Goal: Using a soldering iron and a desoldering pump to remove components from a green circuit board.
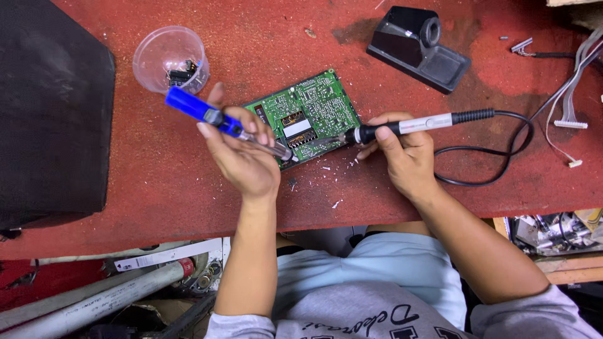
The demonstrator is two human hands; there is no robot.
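Centrally, gripping blue desoldering pump [207, 115] in left hand [242, 157], corded soldering iron [402, 127] in right hand [408, 157], tips meeting over green circuit board [314, 107].

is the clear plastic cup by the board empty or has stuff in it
Not empty: the clear cup stands upright with a few small dark parts lying at its bottom.

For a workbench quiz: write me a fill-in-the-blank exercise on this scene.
1. The right hand holds a soldering iron whose tip touches the ____ circuit board.
2. The left hand holds a desoldering pump with a ____ body.
3. The clear plastic cup stands on the ____ table top.
4. The black iron stand is ____.

Missing words: green; blue; red; empty
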